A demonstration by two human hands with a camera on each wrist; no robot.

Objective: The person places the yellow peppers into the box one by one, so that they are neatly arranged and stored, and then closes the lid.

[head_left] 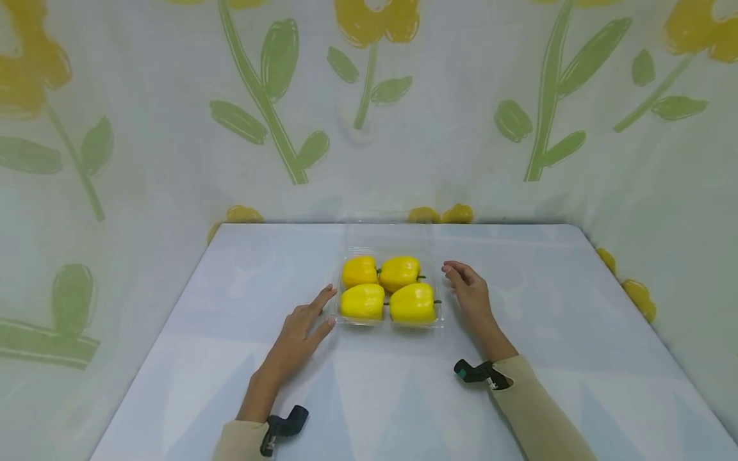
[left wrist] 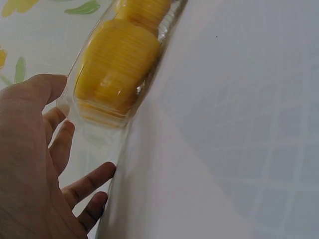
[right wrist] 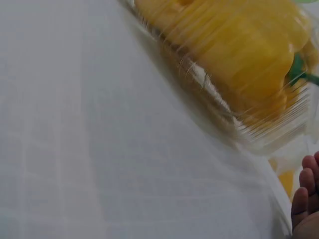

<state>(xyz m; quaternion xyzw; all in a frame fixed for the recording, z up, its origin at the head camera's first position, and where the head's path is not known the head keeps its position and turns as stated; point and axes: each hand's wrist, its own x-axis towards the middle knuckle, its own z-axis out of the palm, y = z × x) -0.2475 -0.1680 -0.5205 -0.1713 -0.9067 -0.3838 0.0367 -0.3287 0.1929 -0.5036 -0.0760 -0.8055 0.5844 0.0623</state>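
Several yellow bell peppers (head_left: 362, 301) with green stems lie in two rows in a clear plastic clamshell box (head_left: 387, 323). Its transparent lid (head_left: 389, 240) stands raised at the back. My left hand (head_left: 296, 339) is at the box's left side, fingers spread, with thumb and forefinger at the rim; whether they touch it I cannot tell. In the left wrist view the left hand (left wrist: 35, 159) appears beside the ribbed plastic wall. To the right of the box, my right hand (head_left: 471, 298) holds nothing, its fingers slightly bent. Only some fingertips (right wrist: 300, 204) show in the right wrist view.
The box rests on a white table (head_left: 548, 288) with a pale blue pattern. Behind the table's far edge hangs a white curtain (head_left: 438, 128) printed with yellow flowers and green leaves. Each wrist wears a small black camera (head_left: 285, 424).
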